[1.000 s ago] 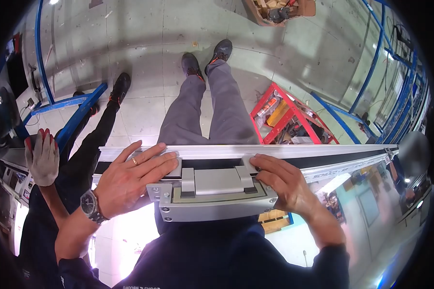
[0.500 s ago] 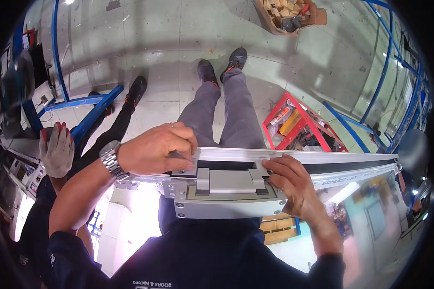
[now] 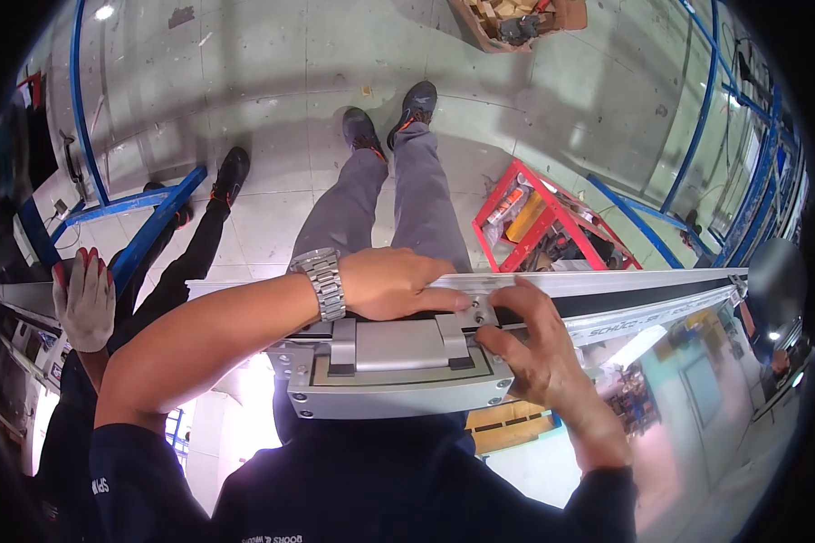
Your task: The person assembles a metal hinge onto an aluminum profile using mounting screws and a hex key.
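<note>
A silver hinge (image 3: pixel 398 347) with a screwed mounting block lies across a long aluminium profile (image 3: pixel 625 283). At the hinge's right end sits a small metal plate (image 3: pixel 476 313) with screws in it. My left hand (image 3: pixel 385 282), wearing a steel watch, reaches over the profile with one digit pressed to the plate's left edge and the others curled. My right hand (image 3: pixel 539 348) closes around the plate's right side, thumb below and fingers above. Both hands meet at this plate.
A red-framed bin (image 3: pixel 552 222) of tools and tubes stands beyond the profile. Blue metal frames (image 3: pixel 158 226) flank both sides. A cardboard box (image 3: pixel 516 27) lies on the floor. At left, another person's gloved hand (image 3: pixel 86 303) rests close by.
My left hand has left the hinge's left end and moved right to the plate at the right end. My right hand stays there, now gripping closer around the plate. The view has shifted slightly.
</note>
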`<state>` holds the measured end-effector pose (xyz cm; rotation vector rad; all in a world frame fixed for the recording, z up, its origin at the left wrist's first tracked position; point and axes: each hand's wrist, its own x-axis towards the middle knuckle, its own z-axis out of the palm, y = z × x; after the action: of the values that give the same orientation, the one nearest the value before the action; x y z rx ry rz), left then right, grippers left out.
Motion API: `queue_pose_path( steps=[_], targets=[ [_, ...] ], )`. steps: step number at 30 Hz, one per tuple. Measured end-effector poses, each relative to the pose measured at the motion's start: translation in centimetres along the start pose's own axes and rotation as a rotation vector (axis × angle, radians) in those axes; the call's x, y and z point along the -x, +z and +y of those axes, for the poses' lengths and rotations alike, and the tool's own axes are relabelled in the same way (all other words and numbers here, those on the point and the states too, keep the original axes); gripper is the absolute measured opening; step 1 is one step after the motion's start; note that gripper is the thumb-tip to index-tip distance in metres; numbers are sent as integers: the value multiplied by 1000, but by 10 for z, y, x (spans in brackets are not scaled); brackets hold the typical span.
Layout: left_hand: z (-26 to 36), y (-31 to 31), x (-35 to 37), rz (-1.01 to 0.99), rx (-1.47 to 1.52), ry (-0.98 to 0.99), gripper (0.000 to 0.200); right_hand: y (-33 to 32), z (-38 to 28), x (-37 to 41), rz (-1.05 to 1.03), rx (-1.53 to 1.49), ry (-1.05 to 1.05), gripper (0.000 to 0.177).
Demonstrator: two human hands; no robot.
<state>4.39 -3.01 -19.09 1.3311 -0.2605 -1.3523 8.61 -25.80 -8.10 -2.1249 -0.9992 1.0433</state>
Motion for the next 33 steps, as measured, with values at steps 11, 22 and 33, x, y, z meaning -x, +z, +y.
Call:
queue_pose_path(
  steps=[11, 22, 33],
  targets=[
    [1, 5, 1, 96, -162, 3, 55, -34, -12, -14, -234, -445, 187, 65],
    [6, 3, 2, 80, -257, -13, 53, -32, -45, 12, -89, -90, -14, 72],
    [4, 4, 3, 89, -207, 48, 58, 64, -23, 61, 510, 451, -321, 42]
  ],
)
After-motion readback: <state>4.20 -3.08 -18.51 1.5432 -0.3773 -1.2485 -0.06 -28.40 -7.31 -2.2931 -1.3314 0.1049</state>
